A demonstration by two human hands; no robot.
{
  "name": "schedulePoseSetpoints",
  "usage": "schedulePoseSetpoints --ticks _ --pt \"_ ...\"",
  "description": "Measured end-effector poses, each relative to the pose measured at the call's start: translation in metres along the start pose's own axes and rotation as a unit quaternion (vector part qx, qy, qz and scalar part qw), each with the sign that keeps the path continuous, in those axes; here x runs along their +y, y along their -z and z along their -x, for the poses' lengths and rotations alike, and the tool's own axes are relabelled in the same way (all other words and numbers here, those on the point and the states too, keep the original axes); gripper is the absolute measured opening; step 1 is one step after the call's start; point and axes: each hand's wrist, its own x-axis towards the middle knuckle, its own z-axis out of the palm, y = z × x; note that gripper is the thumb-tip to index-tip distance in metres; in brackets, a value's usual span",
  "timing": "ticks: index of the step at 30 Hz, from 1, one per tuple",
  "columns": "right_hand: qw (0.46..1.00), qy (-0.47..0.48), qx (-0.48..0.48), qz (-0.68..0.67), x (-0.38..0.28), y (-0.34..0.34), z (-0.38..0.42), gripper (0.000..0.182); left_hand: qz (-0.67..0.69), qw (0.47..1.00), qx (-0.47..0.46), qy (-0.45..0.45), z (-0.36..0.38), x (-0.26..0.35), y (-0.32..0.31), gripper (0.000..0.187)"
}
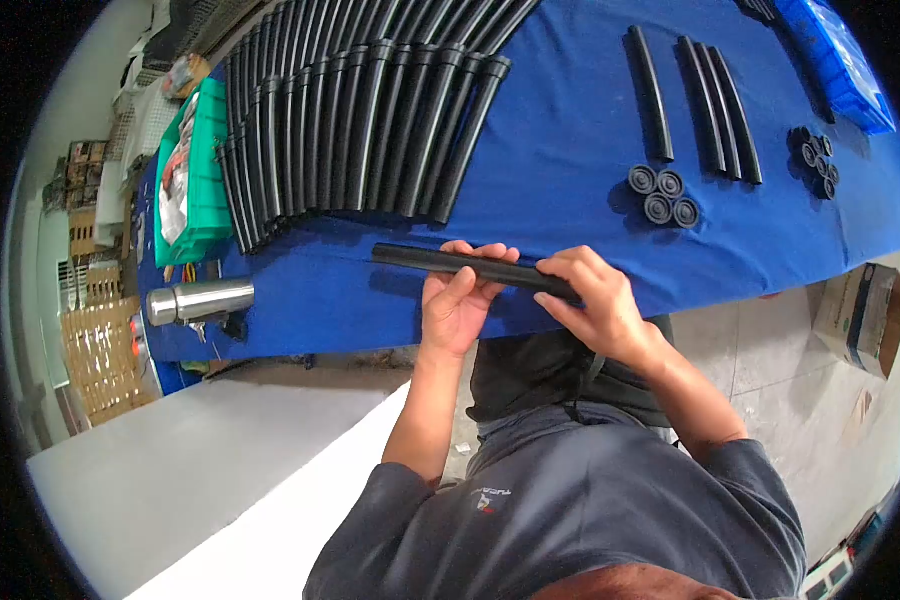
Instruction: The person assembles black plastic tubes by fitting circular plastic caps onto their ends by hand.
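Observation:
A black tube (410, 257) is held level above the front edge of the blue-covered table. Around its middle, palm up, my left hand (457, 305) has its fingers closed. My right hand (600, 305) grips the tube's right end, which the fingers partly hide. Beyond the hands lies a large pile of black tubes (355, 140) with collars near the middle of their length. To the right are a single loose tube (652, 95) and several more loose tubes (720, 110). Just below the single tube sits a cluster of round black caps (660, 195).
At the left, a green bin (210, 165) holds wrapped items, and a steel flask (202, 300) lies near the blue cloth's (560, 130) front edge. More black caps (815, 160) and a blue crate (845, 65) are at far right. A cardboard box (863, 320) stands on the floor.

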Motion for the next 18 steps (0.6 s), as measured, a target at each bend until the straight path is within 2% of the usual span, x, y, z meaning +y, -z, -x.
schedulePoseSetpoints --ticks 1,3,5,7,8,9,10,11,12,13,14,15,16,17,18 --pt "0.990 -0.117 -0.037 -0.074 -0.003 0.003 -0.003 0.032 0.004 1.000 -0.005 0.000 -0.001 0.000 0.000 0.032" --pt "0.908 -0.346 -0.109 -0.211 -0.006 0.009 -0.005 0.033 -0.015 1.000 0.010 0.001 -0.001 0.001 -0.005 0.031" --pt "0.979 -0.175 -0.059 -0.090 0.005 0.003 0.000 0.034 -0.019 1.000 0.016 -0.002 -0.003 0.000 -0.010 0.031" --pt "0.999 0.026 0.012 0.024 0.008 -0.002 0.000 0.033 -0.008 1.000 0.015 0.003 -0.003 0.000 -0.006 0.030" --pt "0.999 0.024 0.009 0.025 0.007 -0.002 0.000 0.034 -0.003 1.000 0.016 0.005 -0.002 0.000 -0.004 0.030" --pt "0.993 -0.098 -0.035 -0.059 0.005 0.002 -0.001 0.034 -0.001 1.000 0.010 0.002 -0.002 0.000 -0.002 0.030" --pt "0.962 -0.218 -0.078 -0.142 0.002 0.007 -0.002 0.035 0.001 1.000 0.004 0.000 -0.002 -0.001 -0.001 0.030" --pt "0.909 -0.333 -0.119 -0.221 0.001 0.009 -0.003 0.035 0.003 1.000 -0.003 -0.003 -0.001 -0.001 0.000 0.030" --pt "0.914 -0.326 -0.113 -0.213 0.002 0.008 -0.002 0.035 0.001 1.000 0.004 0.000 -0.001 0.000 -0.001 0.029" --pt "0.971 -0.195 -0.070 -0.122 0.005 0.005 -0.002 0.034 0.000 1.000 0.009 0.003 -0.002 0.000 -0.004 0.029" --pt "0.998 -0.059 -0.026 -0.028 0.009 0.001 -0.001 0.033 -0.001 1.000 0.015 0.006 -0.003 0.000 -0.006 0.028" --pt "0.994 0.079 0.017 0.067 0.010 -0.001 -0.002 0.032 0.001 1.000 0.013 0.006 -0.003 0.000 -0.005 0.028" --pt "0.996 0.067 0.020 0.060 0.008 -0.003 0.000 0.032 0.003 1.000 0.011 0.007 -0.002 0.001 -0.004 0.028" --pt "0.997 -0.068 -0.028 -0.021 0.005 0.001 0.000 0.033 0.006 1.000 0.008 0.008 -0.002 0.001 -0.004 0.027" --pt "0.971 -0.201 -0.075 -0.102 0.000 0.007 -0.003 0.033 0.001 1.000 0.007 0.005 -0.002 0.001 -0.004 0.027"
